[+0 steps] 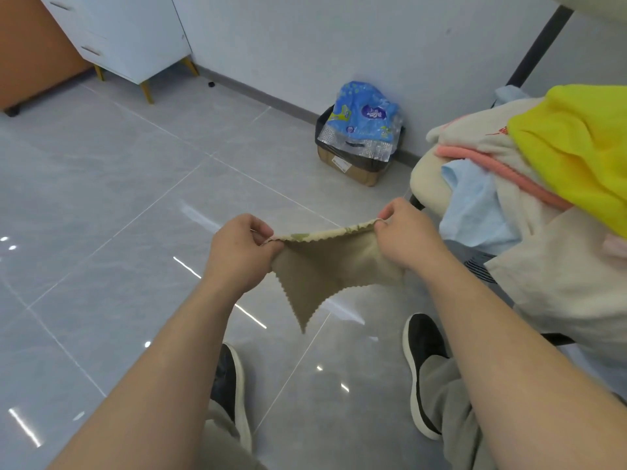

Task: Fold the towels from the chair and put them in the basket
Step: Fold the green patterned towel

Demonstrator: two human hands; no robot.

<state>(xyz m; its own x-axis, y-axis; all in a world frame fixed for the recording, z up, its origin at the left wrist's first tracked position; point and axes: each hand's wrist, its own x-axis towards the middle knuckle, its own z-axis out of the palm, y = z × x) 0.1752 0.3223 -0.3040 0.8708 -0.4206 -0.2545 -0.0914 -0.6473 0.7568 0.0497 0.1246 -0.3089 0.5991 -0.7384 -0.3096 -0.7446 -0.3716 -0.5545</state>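
Observation:
A small beige towel [325, 266] with a zigzag-cut edge and a green printed pattern hangs in the air above the floor, its lower corner pointing down. My left hand [237, 252] pinches its upper left corner and my right hand [403, 232] pinches the upper right corner, so the top edge is stretched between them. To the right stands the chair [427, 184], cream padded, heaped with more towels: a yellow towel [576, 147], a light blue one [475, 205], a cream one with pink trim [492, 144]. No basket is in view.
A cardboard box lined with a black bag [353, 164] stands by the wall, stuffed with blue plastic packaging. A white cabinet on yellow legs [129, 39] is at the back left. A black pole [539, 45] rises behind the chair. Glossy grey tiles [101, 215] cover the floor; my shoes are below.

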